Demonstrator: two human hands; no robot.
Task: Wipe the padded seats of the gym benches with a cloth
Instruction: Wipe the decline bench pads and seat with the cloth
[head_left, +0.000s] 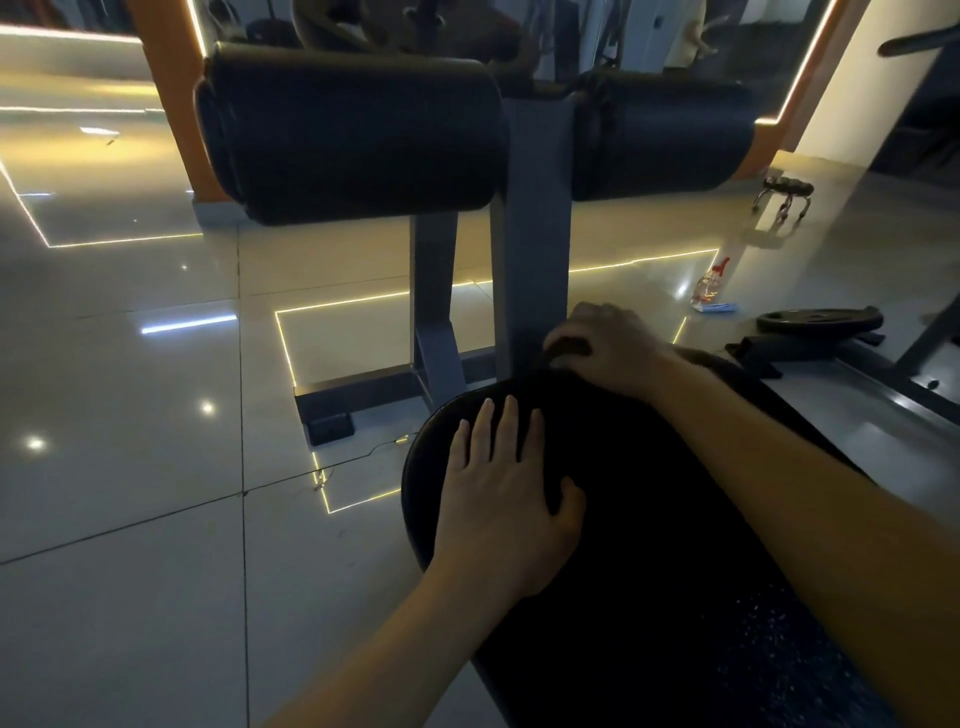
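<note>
Two hands on seat pad: my left hand flat at 9 o'clock, fingers straight, slightly apart; right hand clamped on dark cloth at 12 o'clock edge. Mid-wipe, I reckon; wiped area unreadable.

Glossy pale floor tiles spread out left of the right grip, mirroring thin yellow light strips and white ceiling spots. A cracked tile lies below-left of the grip. Far beyond it to the left stands an orange wall with a glowing edge strip. Right of the grip, a red-topped spray bottle and a dark weight plate lie on the floor. A chrome handle lies further off.
</note>
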